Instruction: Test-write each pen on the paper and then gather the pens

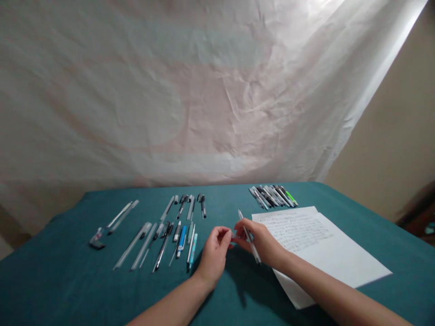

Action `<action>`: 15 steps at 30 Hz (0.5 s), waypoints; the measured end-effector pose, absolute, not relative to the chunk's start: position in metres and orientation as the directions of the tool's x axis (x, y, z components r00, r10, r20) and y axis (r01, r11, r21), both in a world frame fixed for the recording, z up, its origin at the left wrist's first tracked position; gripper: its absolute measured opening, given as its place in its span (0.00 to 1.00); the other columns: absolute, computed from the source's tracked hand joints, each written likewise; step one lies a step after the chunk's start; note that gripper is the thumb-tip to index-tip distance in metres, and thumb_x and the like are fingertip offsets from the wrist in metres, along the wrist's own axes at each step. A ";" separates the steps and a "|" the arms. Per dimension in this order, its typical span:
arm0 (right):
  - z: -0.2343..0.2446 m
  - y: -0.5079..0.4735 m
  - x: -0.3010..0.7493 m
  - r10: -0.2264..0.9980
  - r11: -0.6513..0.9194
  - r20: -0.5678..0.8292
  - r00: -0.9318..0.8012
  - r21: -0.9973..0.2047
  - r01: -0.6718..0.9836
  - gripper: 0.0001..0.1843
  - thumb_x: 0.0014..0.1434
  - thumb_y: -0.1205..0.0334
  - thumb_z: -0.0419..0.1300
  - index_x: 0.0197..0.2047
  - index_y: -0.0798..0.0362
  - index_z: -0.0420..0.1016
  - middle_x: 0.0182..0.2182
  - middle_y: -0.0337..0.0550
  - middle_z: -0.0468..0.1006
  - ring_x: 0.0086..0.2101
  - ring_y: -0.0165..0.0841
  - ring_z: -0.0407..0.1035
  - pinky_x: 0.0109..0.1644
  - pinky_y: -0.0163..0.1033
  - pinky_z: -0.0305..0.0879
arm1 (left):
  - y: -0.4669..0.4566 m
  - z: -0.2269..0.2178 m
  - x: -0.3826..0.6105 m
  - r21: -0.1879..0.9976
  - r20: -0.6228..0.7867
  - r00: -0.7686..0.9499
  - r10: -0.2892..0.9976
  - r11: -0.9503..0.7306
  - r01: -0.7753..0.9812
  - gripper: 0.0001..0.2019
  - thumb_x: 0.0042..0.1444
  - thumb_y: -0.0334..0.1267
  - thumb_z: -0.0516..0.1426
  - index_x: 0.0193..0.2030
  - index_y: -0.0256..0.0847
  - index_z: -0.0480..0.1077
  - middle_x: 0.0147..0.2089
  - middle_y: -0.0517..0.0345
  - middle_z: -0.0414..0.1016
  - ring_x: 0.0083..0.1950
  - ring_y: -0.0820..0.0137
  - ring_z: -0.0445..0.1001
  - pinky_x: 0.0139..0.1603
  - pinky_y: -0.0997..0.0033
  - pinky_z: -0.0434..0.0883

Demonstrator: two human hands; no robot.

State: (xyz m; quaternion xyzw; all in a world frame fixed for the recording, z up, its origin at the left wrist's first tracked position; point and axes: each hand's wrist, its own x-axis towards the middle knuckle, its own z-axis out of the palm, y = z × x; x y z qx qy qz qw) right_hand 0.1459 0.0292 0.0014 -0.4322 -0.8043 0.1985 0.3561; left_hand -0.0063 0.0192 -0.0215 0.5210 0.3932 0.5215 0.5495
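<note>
My right hand is closed around a slim clear-barrelled pen. The pen slants, its upper end pointing away from me past the fingers. Close beside it, my left hand pinches with thumb and forefinger. A small pale piece shows between the fingertips of both hands, too small and blurred to name. Just left of my left hand lie a turquoise pen and a blue-and-white pen. Written-on paper sheets extend under my right forearm.
Pen parts, clear tubes and dark caps, lie in rows on the left of the green cloth. A clear-and-dark small item is at far left. A bundle of several pens lies at the back right, before a hanging pale sheet.
</note>
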 end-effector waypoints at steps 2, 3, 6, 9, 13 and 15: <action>-0.001 0.029 0.146 0.843 0.538 0.398 -0.363 -0.649 0.538 0.10 0.52 0.58 0.57 0.38 0.51 0.65 0.27 0.38 0.72 0.25 0.29 0.65 0.30 0.32 0.61 | 0.020 -0.023 -0.007 0.971 0.090 0.154 0.984 -0.052 -0.232 0.13 0.53 0.46 0.53 0.37 0.37 0.63 0.36 0.55 0.69 0.38 0.70 0.69 0.38 0.70 0.66; -0.002 0.030 0.146 0.847 0.532 0.400 -0.351 -0.663 0.527 0.12 0.53 0.57 0.56 0.41 0.50 0.65 0.28 0.39 0.72 0.26 0.29 0.66 0.31 0.33 0.61 | 0.021 -0.024 -0.007 0.962 0.068 0.146 0.987 -0.026 -0.273 0.13 0.52 0.46 0.53 0.37 0.37 0.62 0.36 0.55 0.69 0.38 0.70 0.69 0.39 0.70 0.66; -0.002 0.029 0.148 0.864 0.503 0.410 -0.292 -0.720 0.478 0.18 0.57 0.54 0.51 0.50 0.49 0.63 0.35 0.42 0.72 0.32 0.31 0.67 0.37 0.35 0.63 | 0.024 -0.027 -0.009 0.916 -0.010 0.080 0.997 0.041 -0.398 0.14 0.51 0.46 0.54 0.36 0.36 0.63 0.33 0.56 0.70 0.36 0.72 0.69 0.39 0.70 0.65; -0.001 0.027 0.149 0.875 0.483 0.415 -0.249 -0.755 0.443 0.18 0.61 0.53 0.43 0.47 0.50 0.68 0.30 0.41 0.71 0.31 0.31 0.67 0.37 0.35 0.62 | 0.026 -0.028 -0.011 0.872 -0.062 0.038 0.997 0.072 -0.484 0.13 0.50 0.45 0.56 0.33 0.35 0.64 0.31 0.57 0.69 0.33 0.75 0.68 0.37 0.73 0.64; -0.003 0.021 0.148 0.880 0.474 0.424 -0.212 -0.799 0.369 0.18 0.62 0.55 0.42 0.39 0.53 0.69 0.22 0.38 0.65 0.25 0.29 0.63 0.30 0.34 0.61 | 0.027 -0.029 -0.013 0.825 -0.094 0.061 0.994 0.112 -0.554 0.11 0.48 0.42 0.58 0.32 0.35 0.65 0.30 0.58 0.69 0.32 0.76 0.67 0.36 0.75 0.64; -0.006 0.018 0.145 0.887 0.462 0.420 -0.194 -0.833 0.306 0.13 0.61 0.56 0.45 0.38 0.53 0.66 0.22 0.37 0.65 0.23 0.27 0.62 0.28 0.33 0.60 | 0.028 -0.029 -0.013 0.799 -0.110 0.068 0.992 0.129 -0.588 0.10 0.48 0.40 0.58 0.32 0.35 0.65 0.29 0.59 0.69 0.31 0.77 0.67 0.36 0.76 0.64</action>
